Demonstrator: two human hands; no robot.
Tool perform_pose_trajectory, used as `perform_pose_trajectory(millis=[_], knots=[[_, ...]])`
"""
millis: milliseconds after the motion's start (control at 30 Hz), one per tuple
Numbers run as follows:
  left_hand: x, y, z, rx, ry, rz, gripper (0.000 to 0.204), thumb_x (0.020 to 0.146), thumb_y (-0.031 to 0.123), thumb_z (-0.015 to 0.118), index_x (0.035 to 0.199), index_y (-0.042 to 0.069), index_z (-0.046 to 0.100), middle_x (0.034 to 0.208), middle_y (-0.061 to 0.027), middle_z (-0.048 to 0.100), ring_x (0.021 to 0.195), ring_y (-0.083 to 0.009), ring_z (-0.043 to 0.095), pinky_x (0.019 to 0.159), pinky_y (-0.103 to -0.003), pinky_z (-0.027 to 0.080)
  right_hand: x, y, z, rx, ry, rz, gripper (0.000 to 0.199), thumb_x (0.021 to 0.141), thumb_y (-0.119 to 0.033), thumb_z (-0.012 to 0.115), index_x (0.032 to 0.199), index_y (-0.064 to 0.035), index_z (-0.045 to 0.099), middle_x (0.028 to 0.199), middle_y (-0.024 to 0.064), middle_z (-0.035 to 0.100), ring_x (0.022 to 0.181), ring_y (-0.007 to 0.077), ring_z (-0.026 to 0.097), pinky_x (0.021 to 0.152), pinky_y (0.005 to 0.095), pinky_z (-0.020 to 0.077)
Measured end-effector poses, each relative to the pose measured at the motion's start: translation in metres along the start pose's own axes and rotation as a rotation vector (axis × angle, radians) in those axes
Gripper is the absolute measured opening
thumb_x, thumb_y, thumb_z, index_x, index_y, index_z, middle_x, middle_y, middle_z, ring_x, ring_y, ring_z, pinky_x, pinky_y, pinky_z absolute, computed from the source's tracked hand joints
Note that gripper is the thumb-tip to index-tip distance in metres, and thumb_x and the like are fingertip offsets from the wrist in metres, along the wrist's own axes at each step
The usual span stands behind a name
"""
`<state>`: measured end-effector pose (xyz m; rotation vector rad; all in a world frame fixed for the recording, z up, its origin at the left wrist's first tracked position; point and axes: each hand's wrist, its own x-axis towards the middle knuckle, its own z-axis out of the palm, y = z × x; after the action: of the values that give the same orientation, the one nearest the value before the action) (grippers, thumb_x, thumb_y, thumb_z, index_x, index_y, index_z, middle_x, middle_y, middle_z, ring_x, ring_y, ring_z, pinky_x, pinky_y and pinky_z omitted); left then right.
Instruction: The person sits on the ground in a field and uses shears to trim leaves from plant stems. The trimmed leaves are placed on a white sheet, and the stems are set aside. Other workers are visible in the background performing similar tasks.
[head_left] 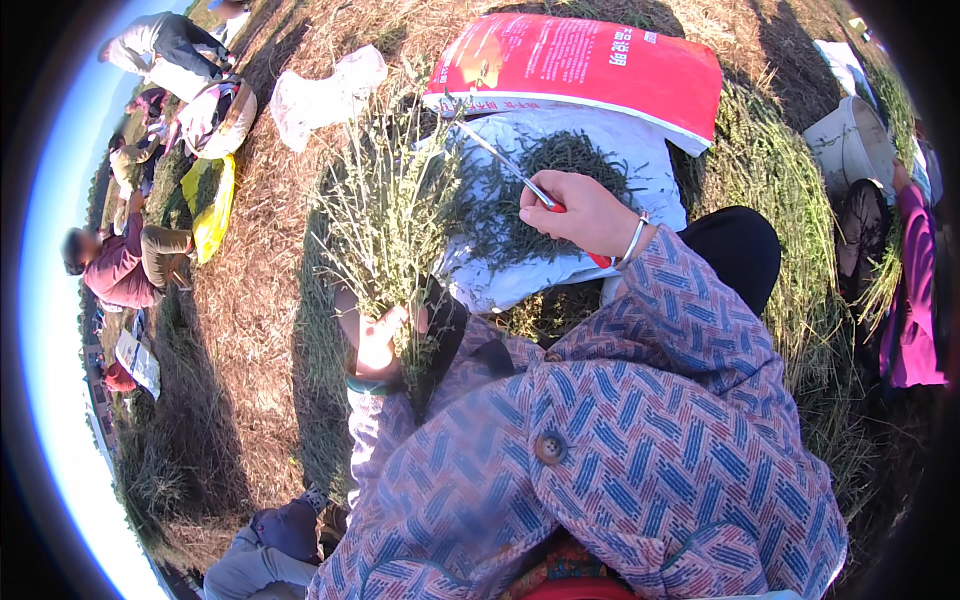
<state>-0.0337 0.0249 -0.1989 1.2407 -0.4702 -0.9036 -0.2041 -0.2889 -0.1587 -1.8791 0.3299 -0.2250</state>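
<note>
My left hand [382, 338] is closed round the lower stems of a bunch of pale green, dry-looking herb stalks [392, 215], which stand upright and fan out above it. In my right hand [585, 213] is a pair of scissors [500, 160] with red handles. The slim metal blades point up and left, close to the right side of the bunch. Below and behind the scissors, a heap of dark green cut sprigs [545, 190] lies on a white sheet [635, 150]. My fingers partly hide the handles.
A red printed sack [600, 75] lies across the sheet's far edge. Left of it is a crumpled pale plastic bag [325, 95]. Piled green stalks [775, 200] and a white bucket [850, 145] are at right. Several people sit or bend at far left; a person in a purple sleeve [910, 290] is at right.
</note>
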Motion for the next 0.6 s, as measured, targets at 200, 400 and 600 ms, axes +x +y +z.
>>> perform_pose_trajectory(millis=[200,400,600], knots=[[0.0,0.001,0.004,-0.06,-0.058,0.017,0.03,0.091,0.021,0.061,0.11,-0.001,0.054,0.077,-0.0113,0.059,0.06,-0.0204,0.056,0.053,-0.03,0.044,-0.002,0.005,0.0,0.118,-0.115,0.183,0.039,0.086,-0.036,0.065,0.091,0.0021,0.06,0.074,0.0125,0.06,0.069,0.0241,0.059,0.069,0.0369,0.0471],[0.0,0.002,0.005,-0.116,-0.114,0.006,0.029,0.092,0.023,0.06,0.106,-0.001,0.054,0.074,-0.0108,0.058,0.059,-0.0189,0.054,0.052,-0.027,0.04,0.01,0.002,0.001,-0.012,-0.091,0.0,0.041,0.086,-0.038,0.065,0.095,0.002,0.06,0.08,0.013,0.062,0.074,0.0228,0.06,0.072,0.0366,0.0474],[0.001,0.0,0.0,-0.097,-0.16,-0.066,0.033,0.093,0.033,0.056,0.085,0.001,0.055,0.062,-0.0068,0.048,0.056,-0.0169,0.045,0.05,-0.029,0.034,0.012,-0.018,-0.009,0.161,-0.138,0.132,0.027,0.092,-0.025,0.061,0.087,0.0012,0.06,0.06,0.0019,0.056,0.049,0.0092,0.052,0.049,0.026,0.0439]])
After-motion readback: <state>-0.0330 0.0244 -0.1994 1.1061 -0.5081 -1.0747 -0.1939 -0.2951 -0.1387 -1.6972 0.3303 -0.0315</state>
